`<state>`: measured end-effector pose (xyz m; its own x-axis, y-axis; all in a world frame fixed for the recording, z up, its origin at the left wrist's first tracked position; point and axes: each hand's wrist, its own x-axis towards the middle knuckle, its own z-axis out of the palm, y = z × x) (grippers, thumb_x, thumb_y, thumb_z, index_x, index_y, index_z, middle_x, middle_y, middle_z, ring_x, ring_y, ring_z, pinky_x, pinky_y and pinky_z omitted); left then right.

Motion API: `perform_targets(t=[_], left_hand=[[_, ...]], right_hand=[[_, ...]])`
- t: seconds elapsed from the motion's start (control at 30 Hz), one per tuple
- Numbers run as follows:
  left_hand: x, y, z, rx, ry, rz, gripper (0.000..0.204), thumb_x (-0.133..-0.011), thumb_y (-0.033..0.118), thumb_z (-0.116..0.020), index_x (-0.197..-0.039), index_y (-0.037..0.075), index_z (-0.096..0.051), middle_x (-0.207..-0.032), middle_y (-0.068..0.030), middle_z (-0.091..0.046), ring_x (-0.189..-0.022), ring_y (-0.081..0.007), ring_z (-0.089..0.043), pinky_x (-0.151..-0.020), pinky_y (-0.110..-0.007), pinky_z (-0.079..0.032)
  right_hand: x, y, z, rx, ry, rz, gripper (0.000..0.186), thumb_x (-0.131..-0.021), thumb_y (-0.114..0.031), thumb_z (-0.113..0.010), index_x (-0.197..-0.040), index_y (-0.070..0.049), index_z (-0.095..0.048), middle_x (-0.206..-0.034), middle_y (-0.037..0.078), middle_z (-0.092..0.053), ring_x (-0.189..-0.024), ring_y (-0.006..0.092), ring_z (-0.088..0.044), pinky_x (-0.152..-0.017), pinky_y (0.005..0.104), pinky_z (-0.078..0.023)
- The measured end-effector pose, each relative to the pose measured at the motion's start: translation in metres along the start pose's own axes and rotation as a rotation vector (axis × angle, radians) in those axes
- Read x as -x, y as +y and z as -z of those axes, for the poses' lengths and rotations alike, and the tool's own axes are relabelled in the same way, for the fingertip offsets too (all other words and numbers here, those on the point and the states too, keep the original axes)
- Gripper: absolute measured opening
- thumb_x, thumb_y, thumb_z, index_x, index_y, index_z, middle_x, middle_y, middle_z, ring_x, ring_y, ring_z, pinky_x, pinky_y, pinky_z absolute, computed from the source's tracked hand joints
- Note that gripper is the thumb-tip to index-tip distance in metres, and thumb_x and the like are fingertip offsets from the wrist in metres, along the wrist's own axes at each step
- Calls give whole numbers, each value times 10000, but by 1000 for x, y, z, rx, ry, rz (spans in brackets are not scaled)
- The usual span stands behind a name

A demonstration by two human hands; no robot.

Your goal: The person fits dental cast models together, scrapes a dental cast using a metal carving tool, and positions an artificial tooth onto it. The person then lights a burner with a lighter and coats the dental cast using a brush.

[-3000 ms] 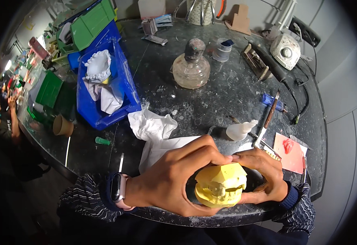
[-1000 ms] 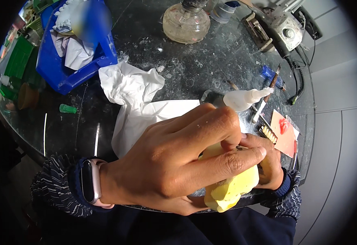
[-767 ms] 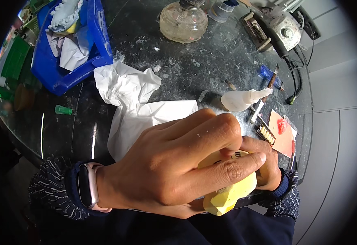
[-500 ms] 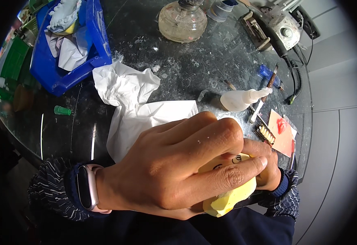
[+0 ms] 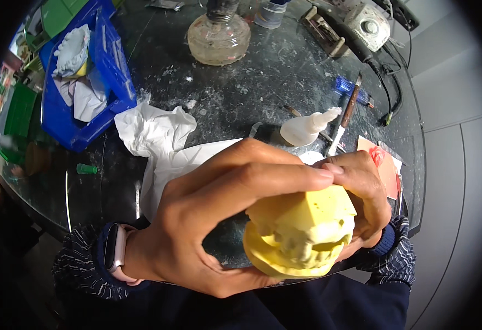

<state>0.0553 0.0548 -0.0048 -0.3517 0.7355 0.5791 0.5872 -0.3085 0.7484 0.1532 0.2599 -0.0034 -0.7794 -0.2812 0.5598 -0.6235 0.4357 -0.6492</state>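
Observation:
I grip a yellow dental cast (image 5: 298, 231), two halves stacked with teeth toward the front, near the bench's front edge. My left hand (image 5: 208, 214) curves round it, fingers at the top and thumb low. My right hand (image 5: 365, 192) wraps its right side, fingertips meeting the left ones above it. Behind my hands lie crumpled white paper (image 5: 155, 132) and a white squeeze bottle (image 5: 301, 131). A brush-like tool (image 5: 348, 110) and a pink sheet (image 5: 387, 173) lie to the right.
On the dark bench (image 5: 241, 88) stand a glass burner (image 5: 219, 41), a clear cup (image 5: 268, 14), a blue bin (image 5: 70, 137) holding a white cast, green bins (image 5: 18, 110) at left, and an electric handpiece unit (image 5: 367, 27) with cables at back right. A small green cap (image 5: 86, 168) lies at left.
The cast, mostly covered by my left fingers half a second ago, now shows its toothed side. My left fingers have lifted to arch over its top, and the view has shifted slightly.

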Motion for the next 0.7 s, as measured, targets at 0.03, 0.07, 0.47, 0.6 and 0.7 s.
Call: perform_targets(t=[0.03, 0.07, 0.47, 0.6, 0.7], left_hand=[[2, -4, -3, 89, 8, 11, 758, -544, 195, -912, -1158, -36, -531, -1052, -172, -540, -872, -196, -608, -759, -285, -502], [3, -6, -4, 177, 15, 24, 771, -560, 181, -903, -1181, -40, -504, -1072, -181, -529, -905, -200, -599, -787, -287, -495], [5, -2, -3, 235, -136, 199, 862, -532, 161, -907, -1182, -22, -371, -1070, -233, -537, -940, -219, -598, -799, -305, -508], [13, -1, -16, 299, -6, 241, 764, -551, 218, -896, -1116, -23, -441, -1057, -211, -552, -929, -218, -602, -800, -297, -513], [10, 2, -4, 274, -242, 299, 807, -588, 87, -866, -1194, -10, -341, -1233, -212, -471, -1114, -242, -548, -956, -356, -461]], right_hand=[[0, -2, 0, 4, 16, -1, 675, -685, -271, -824, -1159, 116, -539, -1090, 226, -598, -899, 294, -617, -771, 344, -500], [-1, -6, 0, 34, 15, -26, 676, -673, -268, -831, -1152, 115, -545, -1093, 222, -599, -895, 289, -616, -773, 340, -500], [1, -5, -3, 36, 74, -42, 705, -534, -349, -882, -1049, 53, -619, -889, 113, -606, -755, 201, -606, -662, 275, -484], [-1, -6, -8, -4, 133, -5, 704, -528, -333, -897, -1041, 60, -616, -874, 112, -606, -739, 197, -604, -640, 263, -479], [0, -7, -7, 3, 174, -6, 714, -513, -338, -912, -1027, 59, -614, -874, 118, -602, -735, 197, -602, -628, 259, -476]])
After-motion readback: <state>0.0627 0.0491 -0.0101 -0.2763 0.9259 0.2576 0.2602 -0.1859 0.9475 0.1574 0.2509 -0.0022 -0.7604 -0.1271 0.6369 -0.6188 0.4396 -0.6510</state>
